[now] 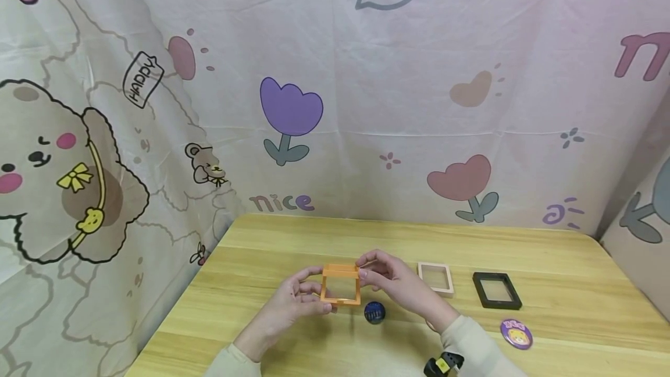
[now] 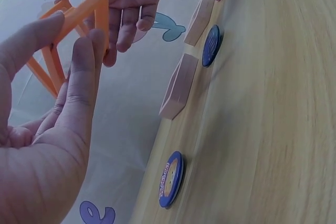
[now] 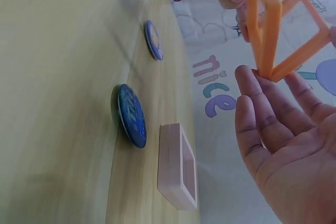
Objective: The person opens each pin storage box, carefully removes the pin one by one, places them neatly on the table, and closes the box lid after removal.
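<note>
The orange frame [image 1: 341, 285] is held above the worktop [image 1: 262, 260], left hand [image 1: 293, 301] clamped on its 9 o'clock edge, right hand [image 1: 389, 281] pinching its 3 o'clock edge, blue badge [image 1: 374, 312] at 5 o'clock.

The hinged frame [image 1: 341, 285] is bright orange, one flat frame [image 1: 435, 277] on the light yellow-brown wood-grain table [image 1: 262, 260] is pale pink, and the other frame [image 1: 496, 290] is black. One round badge [image 1: 374, 312] is dark blue with a faint lighter pattern, and the other badge [image 1: 516, 333] is purple with a yellow cartoon face. The backdrop cloth [image 1: 366, 103] is off-white, printed with a purple tulip, pink hearts and flowers, lilac "nice" lettering and cream cartoon bears with pink cheeks and a yellow bow.
</note>
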The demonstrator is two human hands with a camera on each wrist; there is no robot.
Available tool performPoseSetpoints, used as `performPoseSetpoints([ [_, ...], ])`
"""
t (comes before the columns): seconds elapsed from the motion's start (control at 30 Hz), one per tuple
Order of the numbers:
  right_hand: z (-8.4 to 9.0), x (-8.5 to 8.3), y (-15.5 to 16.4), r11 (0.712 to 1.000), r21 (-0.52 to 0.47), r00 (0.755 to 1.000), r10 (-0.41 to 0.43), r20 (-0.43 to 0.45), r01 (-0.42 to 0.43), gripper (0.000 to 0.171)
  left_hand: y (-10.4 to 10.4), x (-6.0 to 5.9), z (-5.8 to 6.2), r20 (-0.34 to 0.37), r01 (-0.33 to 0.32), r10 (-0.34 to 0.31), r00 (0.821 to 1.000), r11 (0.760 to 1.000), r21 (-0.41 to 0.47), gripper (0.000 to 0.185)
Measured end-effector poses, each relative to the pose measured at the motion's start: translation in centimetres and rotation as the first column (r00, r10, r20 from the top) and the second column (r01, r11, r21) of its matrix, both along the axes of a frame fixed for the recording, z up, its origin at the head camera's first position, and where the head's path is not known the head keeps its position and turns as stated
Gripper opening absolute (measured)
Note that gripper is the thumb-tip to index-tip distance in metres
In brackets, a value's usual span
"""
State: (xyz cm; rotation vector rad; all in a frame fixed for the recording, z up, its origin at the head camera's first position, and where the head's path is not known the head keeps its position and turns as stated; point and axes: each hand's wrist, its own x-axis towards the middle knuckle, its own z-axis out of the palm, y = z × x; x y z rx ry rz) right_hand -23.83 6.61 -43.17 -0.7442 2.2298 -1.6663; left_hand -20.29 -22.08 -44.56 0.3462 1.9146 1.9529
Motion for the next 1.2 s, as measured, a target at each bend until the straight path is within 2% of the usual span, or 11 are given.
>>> performPoseSetpoints([
  [0.2, -0.5, 0.1, -0.2, 1.0, -0.008, 0.999, -0.009, -0.041, 0.009, 0.035, -0.1, -0.1, 0.0, -0.001, -0.019, 0.019, 1.0, 1.0, 0.016, 0.089],
  [0.37, -0.9, 0.1, -0.3, 0.999, -0.045, 0.998, 0.016, -0.065, -0.019, 0.036, -0.1, -0.2, -0.1, -0.008, -0.003, 0.003, 1.0, 0.999, 0.036, 0.086],
  [0.67, -1.3, 0.1, -0.1, 0.997, -0.064, 0.998, 0.033, -0.055, -0.036, 0.048, 0.1, -0.4, -0.3, 0.028, 0.025, -0.026, 0.999, 0.999, 0.044, 0.099],
  [0.87, -1.6, 0.0, 0.0, 0.997, -0.072, 0.998, 0.035, -0.056, -0.039, 0.052, 0.3, -0.4, -0.4, 0.025, 0.054, -0.056, 0.998, 0.997, 0.054, 0.088],
  [1.2, -1.8, 0.3, 0.2, 0.996, -0.044, 0.997, 0.081, 0.0, -0.081, 0.069, 0.5, -0.6, -0.6, 0.008, 0.046, -0.047, 0.999, 0.998, 0.045, 0.084],
])
